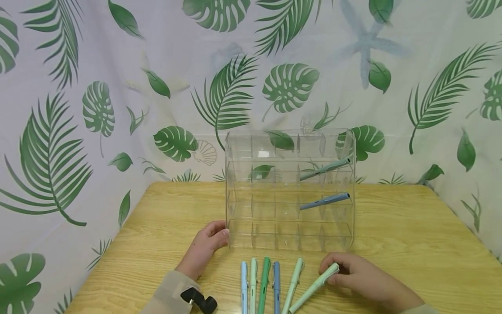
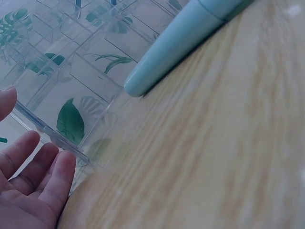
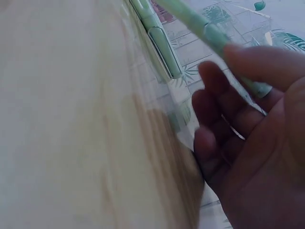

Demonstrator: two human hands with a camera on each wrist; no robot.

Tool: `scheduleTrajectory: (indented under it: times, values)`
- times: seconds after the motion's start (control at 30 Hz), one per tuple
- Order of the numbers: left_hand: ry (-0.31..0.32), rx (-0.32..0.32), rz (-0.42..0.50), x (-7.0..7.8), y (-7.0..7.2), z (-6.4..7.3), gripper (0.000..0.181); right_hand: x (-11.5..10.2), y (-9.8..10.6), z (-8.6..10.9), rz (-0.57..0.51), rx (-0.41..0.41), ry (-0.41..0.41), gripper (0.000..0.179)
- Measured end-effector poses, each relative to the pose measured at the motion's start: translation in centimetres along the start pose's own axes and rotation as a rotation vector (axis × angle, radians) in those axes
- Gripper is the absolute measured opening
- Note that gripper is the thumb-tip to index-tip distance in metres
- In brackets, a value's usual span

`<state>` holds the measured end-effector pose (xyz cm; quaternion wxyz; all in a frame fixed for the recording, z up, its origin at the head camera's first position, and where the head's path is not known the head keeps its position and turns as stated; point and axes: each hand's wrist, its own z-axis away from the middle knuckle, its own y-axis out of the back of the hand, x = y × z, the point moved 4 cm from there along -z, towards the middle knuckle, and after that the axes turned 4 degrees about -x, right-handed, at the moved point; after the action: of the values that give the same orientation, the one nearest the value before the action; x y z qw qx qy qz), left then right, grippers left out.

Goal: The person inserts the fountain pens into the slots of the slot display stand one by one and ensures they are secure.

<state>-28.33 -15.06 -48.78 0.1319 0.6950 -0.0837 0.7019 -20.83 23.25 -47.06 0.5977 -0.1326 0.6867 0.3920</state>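
Observation:
A clear acrylic rack (image 1: 263, 211) of small compartments stands upright on the table. At its lower left edge my left hand (image 1: 205, 247) holds the side panel, thumb in front and fingers around the edge. My right hand (image 1: 358, 277) pinches a pale green pen (image 1: 313, 288) near its capped end; the pen slants down to the left, in front of the rack. Beside it lie another pale green pen (image 1: 293, 283), a blue pen (image 1: 276, 285), a dark green pen (image 1: 264, 283), a mint pen (image 1: 253, 283) and a light blue pen (image 1: 244, 285).
In the rack's right part, a grey-green pen (image 1: 325, 168) lies in an upper row and a slate blue pen (image 1: 324, 201) lower down. The wooden table (image 1: 412, 231) backs onto a leaf-printed curtain (image 1: 141, 109). A black mount (image 1: 199, 301) sits on my left wrist.

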Motion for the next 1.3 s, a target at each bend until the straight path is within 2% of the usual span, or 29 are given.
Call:
scheduleTrajectory:
  times: [0.23, 0.6, 1.03, 1.3]
  values:
    - [-0.003, -0.007, 0.006, 0.0, -0.2, 0.1, 0.059, -0.7, 0.0, 0.2, -0.078, -0.011, 0.049, 0.018]
    - [0.002, -0.011, 0.005, 0.0, -0.2, 0.3, 0.057, -2.2, 0.3, 0.1, -0.2, 0.024, 0.02, 0.023]
    - [0.006, -0.013, 0.006, 0.2, -0.2, 0.2, 0.058, -4.9, 0.9, -0.6, -0.184, 0.077, 0.062, 0.031]
    - [0.009, -0.004, 0.008, 0.0, -0.1, 0.1, 0.058, -6.8, 1.2, -1.1, -0.142, 0.168, 0.127, 0.033]
